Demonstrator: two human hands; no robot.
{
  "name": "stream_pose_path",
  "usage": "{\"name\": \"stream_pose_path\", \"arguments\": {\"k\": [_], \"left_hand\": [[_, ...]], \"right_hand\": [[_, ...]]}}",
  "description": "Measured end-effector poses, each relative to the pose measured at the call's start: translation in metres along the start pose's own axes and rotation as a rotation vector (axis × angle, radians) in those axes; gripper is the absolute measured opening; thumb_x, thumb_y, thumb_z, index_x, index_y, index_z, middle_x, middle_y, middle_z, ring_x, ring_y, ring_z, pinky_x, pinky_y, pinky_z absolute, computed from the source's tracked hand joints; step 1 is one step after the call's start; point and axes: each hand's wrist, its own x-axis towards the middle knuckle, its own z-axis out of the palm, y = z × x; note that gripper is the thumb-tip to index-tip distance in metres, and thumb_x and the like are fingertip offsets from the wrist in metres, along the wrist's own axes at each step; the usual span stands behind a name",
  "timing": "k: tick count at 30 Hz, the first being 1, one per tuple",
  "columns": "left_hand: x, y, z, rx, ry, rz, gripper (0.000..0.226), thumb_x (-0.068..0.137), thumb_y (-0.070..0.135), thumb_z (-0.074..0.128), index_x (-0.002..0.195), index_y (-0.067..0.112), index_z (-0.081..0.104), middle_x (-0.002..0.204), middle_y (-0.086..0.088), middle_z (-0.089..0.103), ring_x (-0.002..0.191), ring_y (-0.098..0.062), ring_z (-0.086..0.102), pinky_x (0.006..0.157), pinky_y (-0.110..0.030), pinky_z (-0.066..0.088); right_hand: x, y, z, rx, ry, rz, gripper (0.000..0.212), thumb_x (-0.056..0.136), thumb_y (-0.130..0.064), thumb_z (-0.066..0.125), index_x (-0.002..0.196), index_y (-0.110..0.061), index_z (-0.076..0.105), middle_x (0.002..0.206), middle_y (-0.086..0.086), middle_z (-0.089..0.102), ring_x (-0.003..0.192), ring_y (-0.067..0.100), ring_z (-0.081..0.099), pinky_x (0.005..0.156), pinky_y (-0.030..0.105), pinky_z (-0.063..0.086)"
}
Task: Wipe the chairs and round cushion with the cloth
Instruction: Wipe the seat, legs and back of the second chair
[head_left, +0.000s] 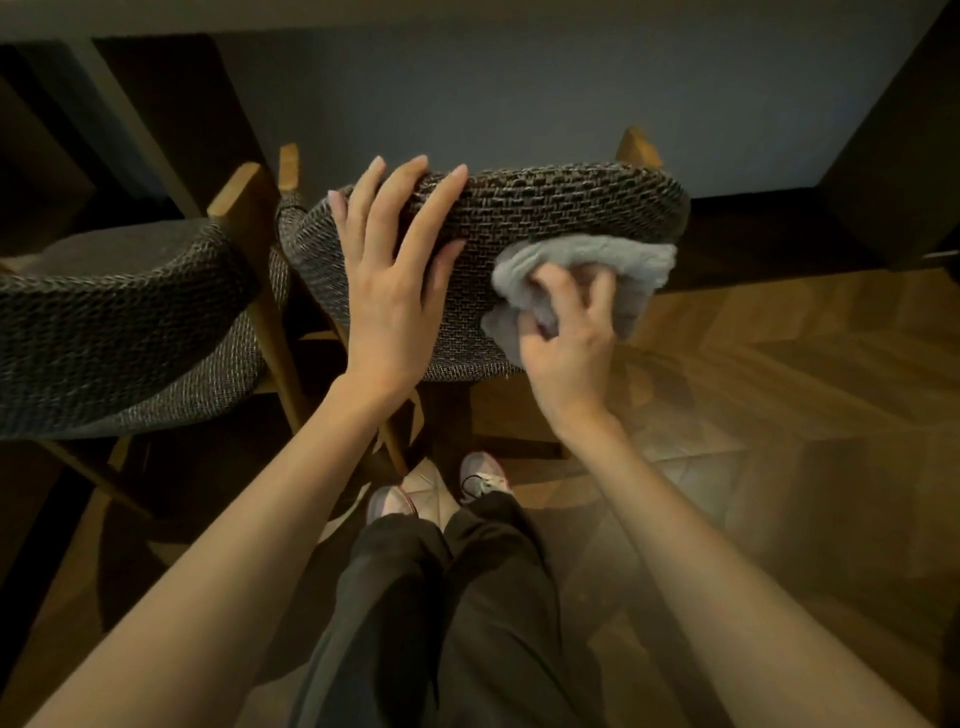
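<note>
A chair (545, 208) with a woven, dark tweed-like backrest sits just above the centre of the view, its curved back facing the person. A wooden post (636, 148) of its frame pokes up behind the top edge at about 1 o'clock.

The left hand (387, 291) lies flat on the backrest at about 11 o'clock from centre. Its fingers (431, 208) are straight and spread wide, the tips reaching over the top edge of the fabric, and they hold nothing.

The right hand (569, 353) is just right of centre, at about 2 o'clock. Its fingers (558, 291) are curled into a bunched grey cloth (613, 260) and grip it. The cloth is pressed against the right side of the backrest, below the top edge and near the chair's right-hand corner. The two hands are near each other but apart, with bare fabric between them.

A second chair (130, 322) in the same woven fabric and with a wooden frame stands at 9 o'clock, just beside the first. Whether the two touch cannot be told.

A wooden floor (779, 389) laid in a slanted pattern spreads from 3 o'clock to 5 o'clock. At 6 o'clock the person's dark trousers (467, 597) lead up to a pair of light shoes (483, 475), which stand on the floor close under the chair's back.
</note>
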Motion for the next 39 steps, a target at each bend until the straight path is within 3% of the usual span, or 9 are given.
{"name": "stream_pose_path", "arguments": {"k": [5,10,13,18,21,24,32,35,39], "left_hand": [[-0.025,0.001,-0.001,-0.096,0.006,-0.079,0.048,0.096,0.000,0.048,0.143,0.007,0.038,0.152,-0.022,0.021,0.143,-0.042,0.012,0.120,-0.050,0.010],[-0.069,0.002,-0.008,-0.258,-0.069,-0.257,0.057,0.095,0.001,0.050,0.148,0.010,0.030,0.158,-0.015,0.012,0.147,-0.022,0.012,0.119,-0.028,0.016],[-0.083,0.003,-0.004,-0.294,-0.066,-0.370,0.061,0.095,0.004,0.052,0.150,0.018,0.029,0.160,-0.007,0.011,0.147,-0.016,0.011,0.116,-0.019,0.017],[-0.083,-0.011,0.008,-0.329,-0.109,-0.400,0.065,0.094,0.003,0.053,0.150,0.022,0.026,0.161,-0.008,0.003,0.148,-0.017,0.003,0.121,-0.035,0.014],[-0.091,-0.018,0.015,-0.395,-0.108,-0.406,0.067,0.092,-0.004,0.052,0.150,0.017,0.026,0.160,-0.009,0.001,0.148,-0.018,0.002,0.120,-0.028,0.013],[-0.105,-0.025,0.021,-0.477,-0.110,-0.514,0.068,0.093,-0.003,0.051,0.151,0.019,0.024,0.161,-0.005,0.004,0.148,-0.014,0.005,0.117,-0.041,0.027],[-0.123,-0.037,0.028,-0.509,-0.074,-0.609,0.062,0.096,0.002,0.050,0.151,0.016,0.024,0.158,0.000,0.022,0.146,-0.009,0.014,0.119,-0.034,0.021],[-0.123,-0.041,0.029,-0.486,-0.079,-0.607,0.063,0.095,0.001,0.049,0.150,0.019,0.026,0.157,0.000,0.022,0.146,-0.009,0.015,0.117,-0.021,0.019],[-0.132,-0.053,0.025,-0.519,-0.151,-0.610,0.067,0.092,-0.003,0.051,0.149,0.024,0.028,0.157,0.004,0.020,0.145,-0.010,0.017,0.113,-0.047,0.032]], "right_hand": [[-0.022,0.017,-0.008,-0.048,-0.504,-0.049,0.032,0.076,0.002,0.067,0.108,-0.004,0.067,0.114,0.017,0.057,0.108,0.034,0.057,0.086,0.038,0.049],[-0.014,-0.007,-0.024,0.075,0.023,-0.062,0.028,0.076,0.001,0.070,0.103,0.003,0.063,0.097,0.016,0.060,0.094,0.012,0.054,0.089,0.009,0.040],[-0.001,-0.023,-0.019,0.125,0.237,-0.015,0.029,0.080,-0.001,0.069,0.107,0.006,0.060,0.100,0.014,0.061,0.098,0.007,0.051,0.093,0.011,0.039],[-0.001,-0.024,0.011,0.008,0.157,-0.063,0.029,0.082,-0.003,0.065,0.111,0.001,0.065,0.098,0.016,0.061,0.098,0.018,0.054,0.089,0.025,0.045],[-0.024,-0.007,0.021,-0.054,-0.167,-0.175,0.030,0.080,-0.003,0.063,0.109,-0.005,0.070,0.102,0.016,0.063,0.100,0.029,0.061,0.089,0.036,0.050],[-0.039,0.000,0.024,-0.074,-0.468,-0.144,0.036,0.076,0.003,0.068,0.111,-0.008,0.071,0.109,0.014,0.063,0.107,0.030,0.062,0.095,0.040,0.050],[-0.013,-0.040,0.017,0.115,0.046,-0.146,0.032,0.076,-0.002,0.072,0.108,0.001,0.070,0.087,0.006,0.060,0.085,-0.003,0.050,0.084,0.004,0.038],[-0.014,-0.049,0.033,0.091,0.035,-0.144,0.028,0.078,-0.002,0.073,0.106,0.001,0.070,0.088,0.011,0.066,0.087,0.002,0.056,0.084,0.008,0.042],[-0.032,-0.037,0.055,-0.060,-0.080,-0.266,0.027,0.079,-0.006,0.068,0.106,-0.007,0.074,0.092,0.011,0.068,0.089,0.027,0.067,0.080,0.036,0.055]]}}
